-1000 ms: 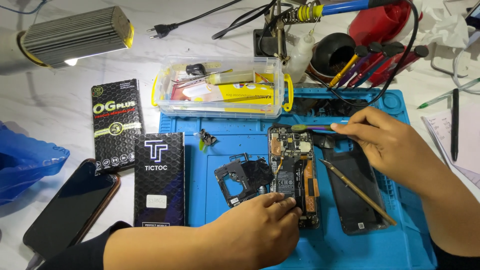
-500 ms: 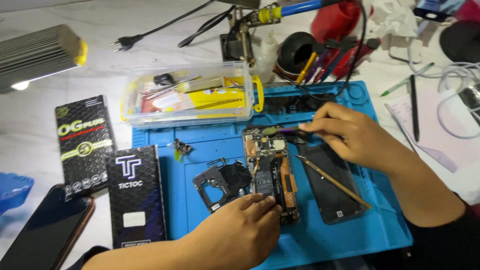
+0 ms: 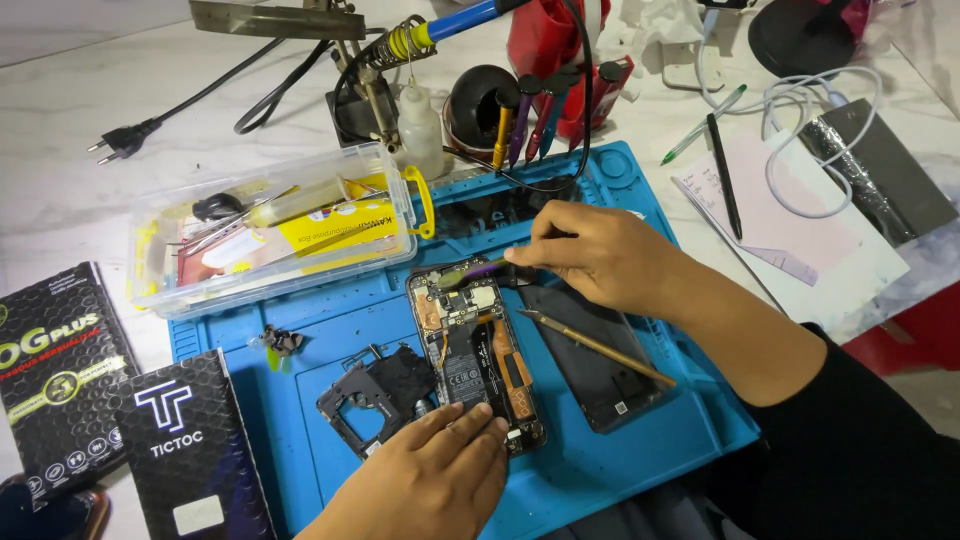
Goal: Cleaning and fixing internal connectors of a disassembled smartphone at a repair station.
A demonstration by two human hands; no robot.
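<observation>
Two hands: both at work on one opened phone (image 3: 478, 352), which lies back-off on the blue mat (image 3: 640, 450).
Phone position: near the mat's centre, long axis running away from the person, circuit boards and battery exposed.
Left hand (image 3: 440, 478): palm down at the phone's near end; fingertips (image 3: 484, 412) rest on its lower edge, fingers together and flat, pressing rather than gripping.
Right hand (image 3: 598, 258): just beyond the phone's far right corner; fingers closed in a pinch on a thin purple-handled tool (image 3: 478, 270).
Tool: lies almost level, its tip over the phone's upper boards; whether it touches them cannot be told.
Phone relative to fingers: held between the two hands, left fingertips at the near edge, right fingertips just off the far edge.
Beside phone, right: dark back panel (image 3: 592, 358) with a wooden-handled stick (image 3: 596, 348) lying across it.
Beside phone, left: black inner frame (image 3: 382, 392), just apart from the left hand.
Behind mat: clear plastic box (image 3: 272, 228) of small parts, touching the mat's far left edge.
Table (image 3: 60, 210): white marbled surface, two black retail boxes (image 3: 190, 450) at left.
</observation>
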